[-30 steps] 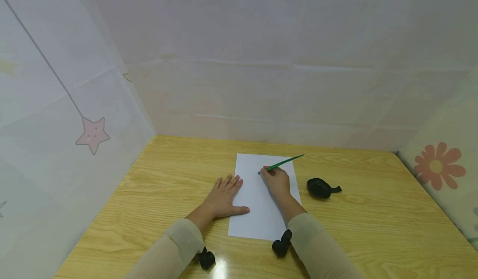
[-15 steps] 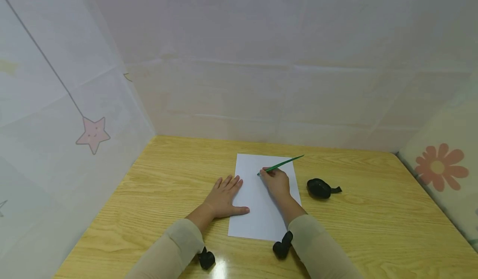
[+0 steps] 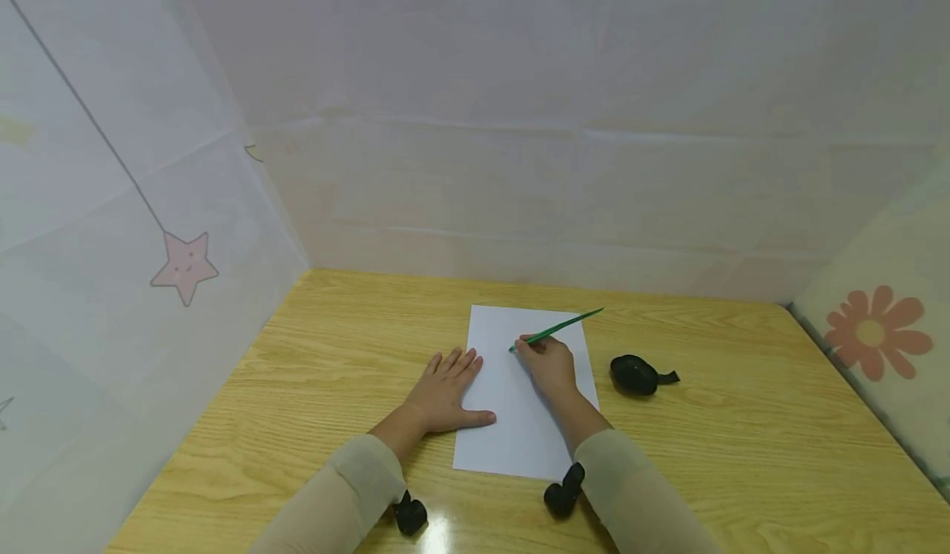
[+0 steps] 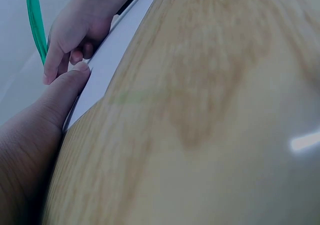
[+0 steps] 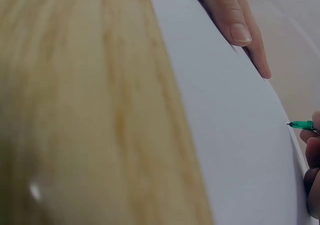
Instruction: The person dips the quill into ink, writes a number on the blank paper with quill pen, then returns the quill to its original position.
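Observation:
A white sheet of paper (image 3: 512, 438) lies on the wooden table in the head view. My left hand (image 3: 444, 393) rests flat across its left edge, fingers spread and thumb out over the sheet. Over the upper right part, my right hand (image 3: 551, 366) pinches a long green pen (image 3: 567, 322), whose tail slants up to the right and tapers like a leaf. In the right wrist view the pen's green tip (image 5: 300, 125) is at the paper; whether it touches cannot be told. No marks show on the sheet.
A black rounded object with a short strap (image 3: 635, 374) lies on the table (image 3: 349, 331) right of the paper. Black wrist-worn pieces hang at the left cuff (image 3: 411, 514) and the right cuff (image 3: 562, 498). Patterned cloth (image 3: 445, 191) stands behind the table and at both sides.
My right hand and the pen tip have shifted slightly down and left over the paper. The left hand and the sheet have stayed in place.

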The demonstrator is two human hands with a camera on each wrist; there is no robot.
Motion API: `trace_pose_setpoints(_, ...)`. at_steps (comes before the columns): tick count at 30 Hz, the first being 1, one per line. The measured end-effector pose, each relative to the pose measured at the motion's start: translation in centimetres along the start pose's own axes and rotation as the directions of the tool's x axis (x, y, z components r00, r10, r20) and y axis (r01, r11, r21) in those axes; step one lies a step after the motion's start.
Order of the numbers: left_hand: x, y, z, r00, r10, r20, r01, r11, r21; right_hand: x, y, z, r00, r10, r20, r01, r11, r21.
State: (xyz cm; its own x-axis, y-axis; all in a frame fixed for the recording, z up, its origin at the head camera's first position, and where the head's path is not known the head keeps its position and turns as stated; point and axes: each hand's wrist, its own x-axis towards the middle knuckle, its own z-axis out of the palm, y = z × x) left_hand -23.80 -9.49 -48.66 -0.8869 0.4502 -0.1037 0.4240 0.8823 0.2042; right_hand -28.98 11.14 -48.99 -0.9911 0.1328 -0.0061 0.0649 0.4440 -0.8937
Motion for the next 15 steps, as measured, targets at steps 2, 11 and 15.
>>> trace_pose_setpoints(2, 0.06, -0.05, 0.12, 1.0, -0.001, 0.002, 0.001, 1.0, -0.008, -0.04, 0.05, -0.04, 1.0, 0.003, 0.008, -0.003, 1.0, 0.001)
trace_pose_setpoints(11, 0.2, -0.14, 0.41, 1.0, -0.003, 0.0, 0.003, 1.0, -0.007, -0.2, 0.18, -0.05, 1.0, 0.001, 0.028, -0.001, 1.0, 0.017)
trace_pose_setpoints(15, 0.22, -0.1, 0.3, 1.0, -0.001, -0.006, 0.001, 1.0, 0.007, -0.34, 0.11, -0.06, 1.0, 0.004, 0.031, -0.005, 1.0, 0.019)
